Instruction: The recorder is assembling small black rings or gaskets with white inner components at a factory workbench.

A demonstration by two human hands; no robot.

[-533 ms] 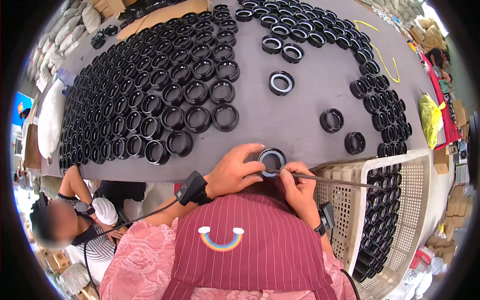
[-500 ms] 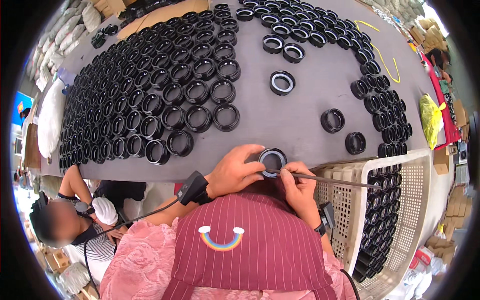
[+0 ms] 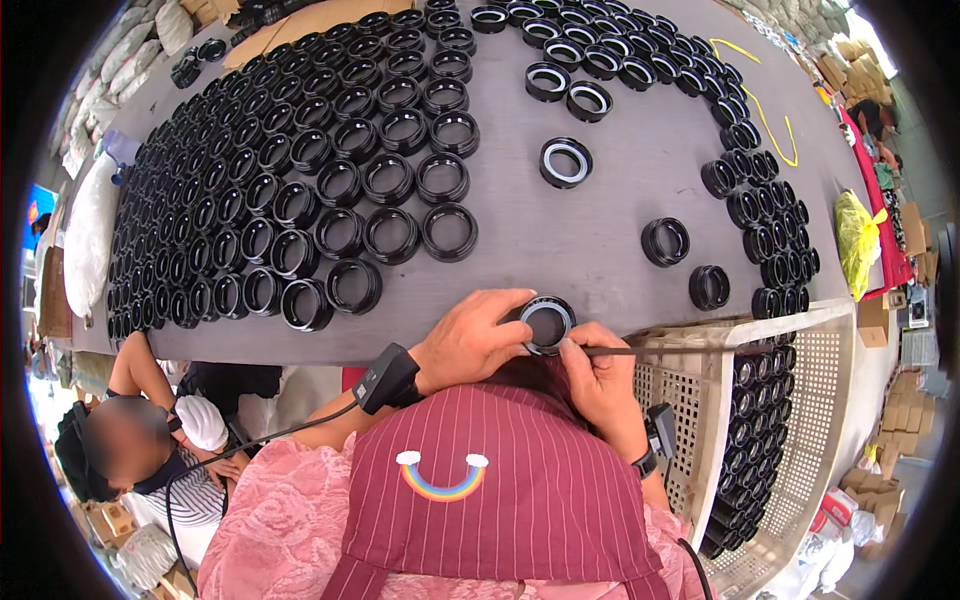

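The left hand [image 3: 470, 342] clasps a black ring [image 3: 546, 323] at the near edge of the grey table [image 3: 600, 215], while the right hand [image 3: 598, 372] pinches a thin rod [image 3: 660, 350] whose tip meets the ring. Rows of black rings [image 3: 300, 190] crowd the table. A white perforated crate [image 3: 800, 420] at right holds stacked rings. Another person [image 3: 130, 445] sits lower left.

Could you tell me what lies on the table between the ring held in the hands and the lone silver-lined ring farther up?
Nothing: in the head view, bare grey table separates the held ring from the silver-lined ring.
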